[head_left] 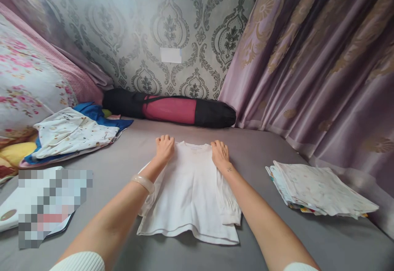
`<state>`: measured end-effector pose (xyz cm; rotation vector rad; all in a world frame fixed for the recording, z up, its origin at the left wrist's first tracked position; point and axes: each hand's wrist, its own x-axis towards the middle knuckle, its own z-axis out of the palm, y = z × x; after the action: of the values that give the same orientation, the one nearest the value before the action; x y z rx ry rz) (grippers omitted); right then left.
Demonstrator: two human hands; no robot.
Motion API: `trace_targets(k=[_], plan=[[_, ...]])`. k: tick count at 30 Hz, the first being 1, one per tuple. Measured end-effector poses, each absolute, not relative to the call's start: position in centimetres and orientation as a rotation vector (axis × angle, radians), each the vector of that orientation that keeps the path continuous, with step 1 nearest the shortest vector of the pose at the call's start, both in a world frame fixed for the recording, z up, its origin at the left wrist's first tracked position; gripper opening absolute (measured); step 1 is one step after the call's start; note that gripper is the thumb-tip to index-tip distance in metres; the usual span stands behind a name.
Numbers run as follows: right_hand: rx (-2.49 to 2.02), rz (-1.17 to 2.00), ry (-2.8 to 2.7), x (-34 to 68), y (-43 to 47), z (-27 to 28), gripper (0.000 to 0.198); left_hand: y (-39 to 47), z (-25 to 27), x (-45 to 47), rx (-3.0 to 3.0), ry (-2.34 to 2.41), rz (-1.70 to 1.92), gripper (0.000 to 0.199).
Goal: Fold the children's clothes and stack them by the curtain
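A small white long-sleeved shirt [189,189] lies spread on the grey bed sheet [147,254], its neckline away from me and its hem towards me. My left hand [165,147] is closed on the shirt's left shoulder, with a pale bangle [144,183] on that wrist. At the opposite shoulder, the curled fingers of my right hand [220,152] grip the fabric. Both sleeves lie down along the sides of the body, the left one partly hidden by my forearm. The front shows soft creases, and the hem is slightly wavy.
A stack of folded cloths [323,187] sits to the right. Loose clothes [76,129] lie at the left, near a floral pillow [27,78] and a partly blurred flat item [18,205]. A black and red long bag [169,109] rests against the wall; curtains [292,57] hang at right.
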<state>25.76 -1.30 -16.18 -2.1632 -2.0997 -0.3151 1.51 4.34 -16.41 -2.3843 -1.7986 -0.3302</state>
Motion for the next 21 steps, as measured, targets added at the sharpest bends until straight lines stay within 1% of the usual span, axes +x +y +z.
trace_targets(k=[3, 7, 12, 16, 18, 21], plan=[[-2.030, -0.355, -2.230, 24.5, -2.0, -16.0, 0.044, 3.8, -16.4, 2.4, -2.538, -1.571, -0.303, 0.029], [-2.072, -0.246, -2.321, 23.2, -2.6, -16.4, 0.044, 3.7, -17.5, 3.1, -2.799, -1.345, -0.228, 0.028], [-2.164, -0.180, -2.263, 22.9, -2.7, -17.4, 0.048, 4.0, -19.2, 3.1, -2.769, -1.374, -0.281, 0.032], [-2.168, -0.132, -2.226, 23.1, -2.7, -17.9, 0.051, 3.7, -19.2, 3.5, -2.752, -1.423, -0.268, 0.036], [-2.151, -0.049, -2.220, 23.3, -2.9, -17.7, 0.051, 3.3, -18.8, 3.7, -2.755, -1.433, -0.251, 0.036], [-2.080, 0.112, -2.256, 23.8, -3.7, -17.0, 0.050, 2.1, -17.9, 3.3, -2.787, -1.406, -0.197, 0.032]])
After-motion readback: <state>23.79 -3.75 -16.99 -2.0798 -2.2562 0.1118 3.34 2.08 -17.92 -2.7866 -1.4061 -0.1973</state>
